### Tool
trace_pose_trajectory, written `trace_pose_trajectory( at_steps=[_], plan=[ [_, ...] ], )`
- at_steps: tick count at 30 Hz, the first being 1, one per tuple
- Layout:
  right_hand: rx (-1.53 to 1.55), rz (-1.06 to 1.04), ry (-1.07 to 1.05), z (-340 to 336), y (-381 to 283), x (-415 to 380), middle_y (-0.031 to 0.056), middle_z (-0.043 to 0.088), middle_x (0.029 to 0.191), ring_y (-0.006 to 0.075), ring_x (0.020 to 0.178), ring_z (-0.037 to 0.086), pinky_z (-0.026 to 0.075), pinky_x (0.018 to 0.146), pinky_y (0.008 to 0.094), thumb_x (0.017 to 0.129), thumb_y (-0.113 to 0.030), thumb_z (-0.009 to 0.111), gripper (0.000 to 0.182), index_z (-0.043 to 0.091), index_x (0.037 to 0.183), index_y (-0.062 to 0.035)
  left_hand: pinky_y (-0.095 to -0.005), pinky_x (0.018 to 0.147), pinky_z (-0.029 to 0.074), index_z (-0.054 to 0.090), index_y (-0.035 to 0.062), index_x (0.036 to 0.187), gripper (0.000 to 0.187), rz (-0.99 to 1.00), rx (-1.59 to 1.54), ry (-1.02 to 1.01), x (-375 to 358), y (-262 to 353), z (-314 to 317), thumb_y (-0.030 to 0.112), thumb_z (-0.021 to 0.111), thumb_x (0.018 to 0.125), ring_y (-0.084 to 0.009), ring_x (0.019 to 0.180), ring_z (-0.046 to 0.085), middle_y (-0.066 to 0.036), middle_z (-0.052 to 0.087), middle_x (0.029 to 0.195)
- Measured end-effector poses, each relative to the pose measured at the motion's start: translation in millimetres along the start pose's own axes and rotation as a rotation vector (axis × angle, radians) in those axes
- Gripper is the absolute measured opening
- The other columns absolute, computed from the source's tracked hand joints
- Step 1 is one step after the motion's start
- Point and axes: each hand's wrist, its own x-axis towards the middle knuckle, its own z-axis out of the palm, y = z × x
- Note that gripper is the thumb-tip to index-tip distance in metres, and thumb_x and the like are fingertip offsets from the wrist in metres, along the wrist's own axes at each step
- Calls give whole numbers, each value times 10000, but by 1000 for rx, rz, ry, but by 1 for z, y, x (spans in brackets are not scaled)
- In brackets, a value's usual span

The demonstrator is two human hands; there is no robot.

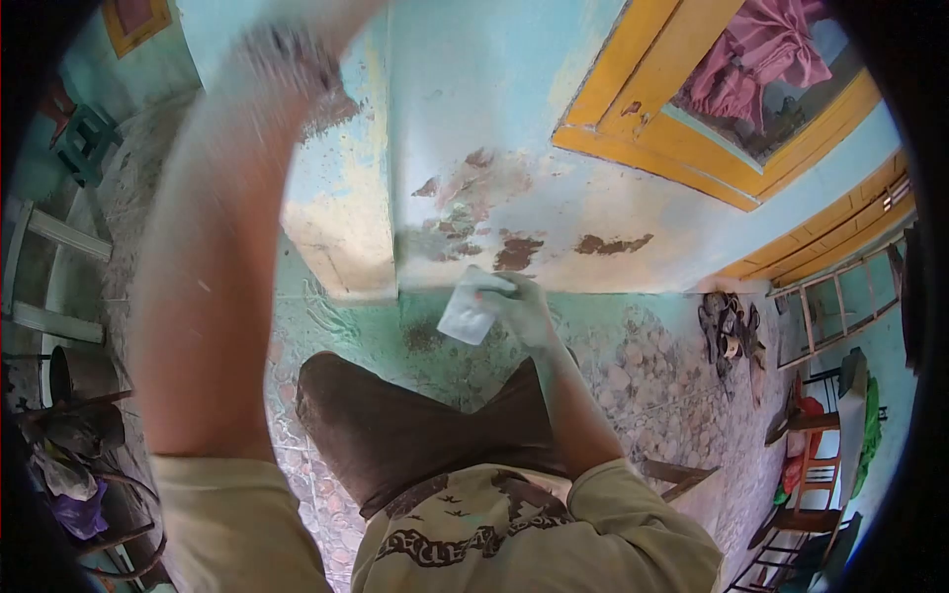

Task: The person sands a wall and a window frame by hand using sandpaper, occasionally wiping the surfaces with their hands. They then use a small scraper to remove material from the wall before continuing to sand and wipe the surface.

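Note:
A pale, whitish rectangular piece is held between the fingers of my right hand, low in front of the wall and above the floor. The hand looks dusted with pale powder. My left arm reaches up across the left side of the view, blurred by motion, and the left hand lies beyond the top edge. Behind both arms stands a light blue and cream wall with brown patches of flaked paint.
A yellow-framed window with pink cloth is at upper right. Footwear lies by the wall. A ladder and stacked chairs stand right. At left are a green stool and a white frame.

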Motion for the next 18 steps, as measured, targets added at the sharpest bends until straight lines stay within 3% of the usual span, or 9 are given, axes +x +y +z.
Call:
trace_pose_trajectory(
  at_steps=[2,3,4,10,13,15,18],
  plan=[
    [328,57,51,-20,27,1,32,672,963,140,860,638,511,756,282,916,-123,647,222,615,1109,-18,-429,1211,118,397,134,1458,678,-79,77,-200,-37,32,-5,86,586,808,-342,1457,209,-177,297,1547],
    [494,88,77,-24,37,2,27,666,980,137,878,637,514,759,282,933,-131,636,214,611,1114,-19,-474,1198,132,346,71,1463,697,-52,-126,-226,-64,49,1,126,596,815,-375,1432,240,-200,290,1533],
    [590,98,234,-7,20,-6,27,645,1018,148,925,633,522,792,297,955,-146,611,217,593,1146,-44,-518,1185,146,295,8,1469,735,-25,-329,-254,-97,68,8,167,605,821,-407,1407,272,-223,284,1520],
    [976,240,231,-16,54,-20,25,632,1074,162,967,630,517,851,308,942,-104,619,275,563,1209,-70,-559,1171,100,165,-76,1486,791,-269,-383,-489,-214,129,12,308,563,920,-510,1428,94,-347,109,1532],
    [905,249,291,-26,74,-15,17,629,1070,158,964,628,521,839,310,923,-73,638,297,563,1211,-73,-576,1162,93,149,-95,1478,800,-287,-390,-580,-241,138,8,321,557,930,-551,1416,57,-386,72,1516],
    [816,137,349,-20,43,-9,19,633,1076,148,967,625,518,837,300,918,-66,645,294,572,1203,-67,-582,1159,97,146,-104,1473,813,-270,-378,-660,-254,137,5,325,566,924,-565,1409,54,-400,64,1508],
    [616,-129,364,-10,-10,9,26,637,1092,127,970,616,508,836,279,915,-60,647,292,580,1199,-47,-574,1166,101,153,-104,1469,822,-259,-427,-743,-265,134,-2,210,617,866,-564,1410,47,-399,72,1505]
  ],
)
